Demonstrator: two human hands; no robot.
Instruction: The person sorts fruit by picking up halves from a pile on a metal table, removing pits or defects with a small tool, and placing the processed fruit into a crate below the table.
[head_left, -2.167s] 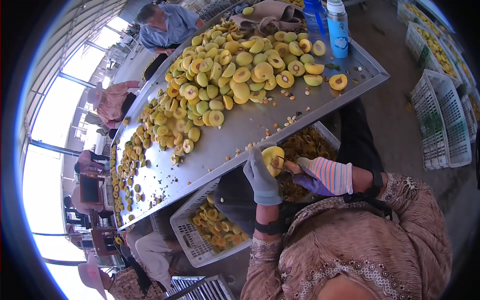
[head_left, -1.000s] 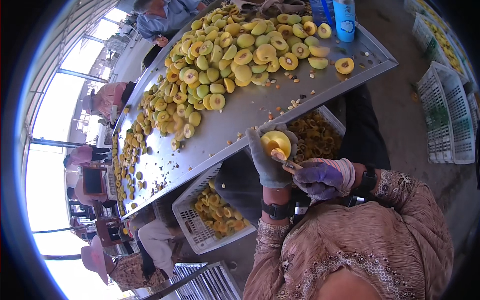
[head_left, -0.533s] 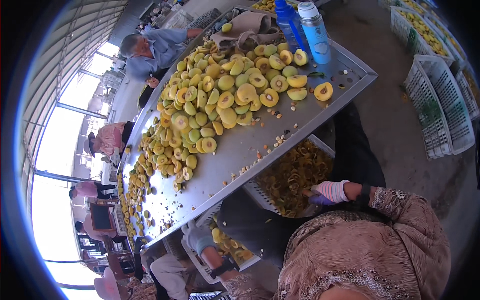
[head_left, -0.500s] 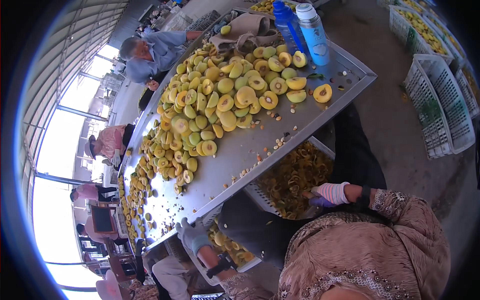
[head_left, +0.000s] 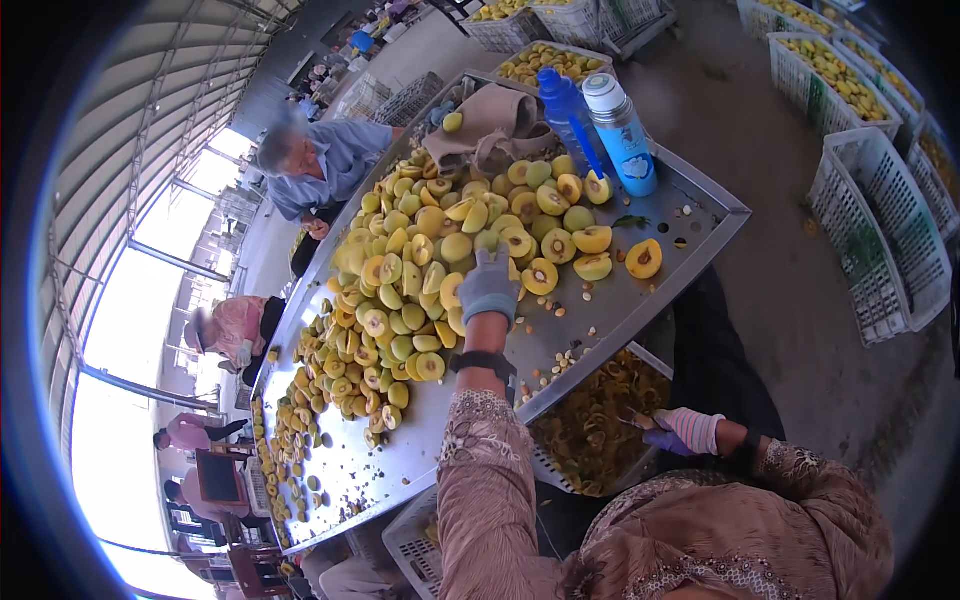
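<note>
Left hand (head_left: 490, 285) at fruit (head_left: 397, 292) (room beside); right hand (head_left: 682, 432), tool (head_left: 634, 419) past edge (head_left: 640, 305)

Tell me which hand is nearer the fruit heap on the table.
Left. The left hand is at the fruit heap; the right hand is farther off, outside the table's near edge.

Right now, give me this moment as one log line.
left hand: at fruit pile on table | right hand: holds small tool at crate of fruit pieces | blue bottles: on table
</note>
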